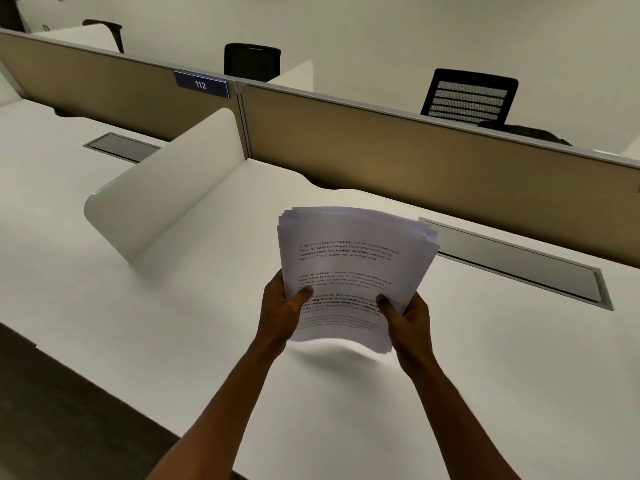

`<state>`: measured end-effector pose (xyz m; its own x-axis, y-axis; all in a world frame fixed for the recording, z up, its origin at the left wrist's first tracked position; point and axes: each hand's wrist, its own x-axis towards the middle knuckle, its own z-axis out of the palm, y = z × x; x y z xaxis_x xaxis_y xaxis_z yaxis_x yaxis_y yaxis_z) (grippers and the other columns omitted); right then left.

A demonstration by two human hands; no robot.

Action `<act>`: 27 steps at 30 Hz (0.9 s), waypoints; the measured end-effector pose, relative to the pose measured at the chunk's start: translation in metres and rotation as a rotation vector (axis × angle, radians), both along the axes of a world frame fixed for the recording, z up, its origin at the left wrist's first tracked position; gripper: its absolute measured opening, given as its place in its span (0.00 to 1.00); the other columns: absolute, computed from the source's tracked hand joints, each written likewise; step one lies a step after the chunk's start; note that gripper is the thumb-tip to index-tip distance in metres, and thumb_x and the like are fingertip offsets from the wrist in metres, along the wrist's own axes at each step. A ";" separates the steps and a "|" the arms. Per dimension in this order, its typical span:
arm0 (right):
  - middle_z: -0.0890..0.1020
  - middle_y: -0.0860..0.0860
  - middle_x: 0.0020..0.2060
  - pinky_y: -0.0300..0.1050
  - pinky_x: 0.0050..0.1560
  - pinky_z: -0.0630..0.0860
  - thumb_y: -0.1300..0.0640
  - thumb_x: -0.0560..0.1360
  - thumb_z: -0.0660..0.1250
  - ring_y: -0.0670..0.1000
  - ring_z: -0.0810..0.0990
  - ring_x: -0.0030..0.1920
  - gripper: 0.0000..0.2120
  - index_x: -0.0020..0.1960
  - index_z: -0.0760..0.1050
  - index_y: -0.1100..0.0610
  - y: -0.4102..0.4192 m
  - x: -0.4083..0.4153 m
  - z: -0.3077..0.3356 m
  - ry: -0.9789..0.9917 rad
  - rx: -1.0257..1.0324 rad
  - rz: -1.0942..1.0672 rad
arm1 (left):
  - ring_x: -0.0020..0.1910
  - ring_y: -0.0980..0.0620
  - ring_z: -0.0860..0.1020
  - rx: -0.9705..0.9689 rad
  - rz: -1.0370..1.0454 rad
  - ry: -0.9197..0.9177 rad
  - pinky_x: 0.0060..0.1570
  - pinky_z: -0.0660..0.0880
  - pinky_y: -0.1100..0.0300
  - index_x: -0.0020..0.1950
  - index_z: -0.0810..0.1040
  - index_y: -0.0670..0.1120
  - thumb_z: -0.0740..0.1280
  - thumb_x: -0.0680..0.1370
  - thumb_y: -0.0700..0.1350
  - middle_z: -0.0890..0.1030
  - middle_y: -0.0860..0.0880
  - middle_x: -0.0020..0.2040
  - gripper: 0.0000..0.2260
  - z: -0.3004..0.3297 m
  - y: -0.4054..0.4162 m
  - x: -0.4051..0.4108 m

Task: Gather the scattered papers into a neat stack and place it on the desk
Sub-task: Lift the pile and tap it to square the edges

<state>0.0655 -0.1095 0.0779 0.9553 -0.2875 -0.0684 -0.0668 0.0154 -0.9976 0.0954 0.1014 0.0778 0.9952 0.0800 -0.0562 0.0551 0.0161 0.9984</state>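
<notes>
A stack of white printed papers (353,265) is held above the white desk (173,323), its far edges slightly fanned and uneven. My left hand (280,310) grips the stack's lower left edge, thumb on the top sheet. At the lower right edge my right hand (405,317) grips it the same way, thumb on top. The near edge of the stack sags a little between the two hands and casts a shadow on the desk. No loose sheets lie on the desk surface in view.
A white curved divider (159,188) stands on the desk to the left. A tan partition (415,161) with a blue "112" label (201,84) runs along the back. A grey cable hatch (516,261) lies right of the stack. Black chairs (467,98) stand beyond the partition.
</notes>
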 end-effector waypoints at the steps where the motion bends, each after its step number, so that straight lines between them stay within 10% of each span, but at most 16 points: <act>1: 0.84 0.52 0.53 0.59 0.55 0.80 0.58 0.74 0.70 0.56 0.82 0.54 0.13 0.58 0.77 0.51 -0.001 0.000 0.001 -0.018 -0.002 0.008 | 0.50 0.44 0.83 -0.005 0.001 -0.007 0.47 0.82 0.48 0.59 0.78 0.48 0.70 0.70 0.42 0.84 0.48 0.52 0.17 0.000 0.001 -0.001; 27: 0.82 0.53 0.56 0.54 0.57 0.79 0.60 0.78 0.67 0.56 0.80 0.56 0.16 0.65 0.74 0.54 0.009 -0.005 -0.029 0.060 0.038 -0.054 | 0.54 0.51 0.81 0.117 0.018 0.018 0.48 0.82 0.57 0.67 0.74 0.52 0.65 0.80 0.48 0.82 0.51 0.57 0.15 -0.029 -0.007 -0.013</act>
<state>0.0607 -0.1007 0.0492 0.9324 -0.3344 -0.1373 -0.1249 0.0585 -0.9904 0.0820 0.0947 0.0493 0.9925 0.1047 -0.0630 0.0735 -0.0990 0.9924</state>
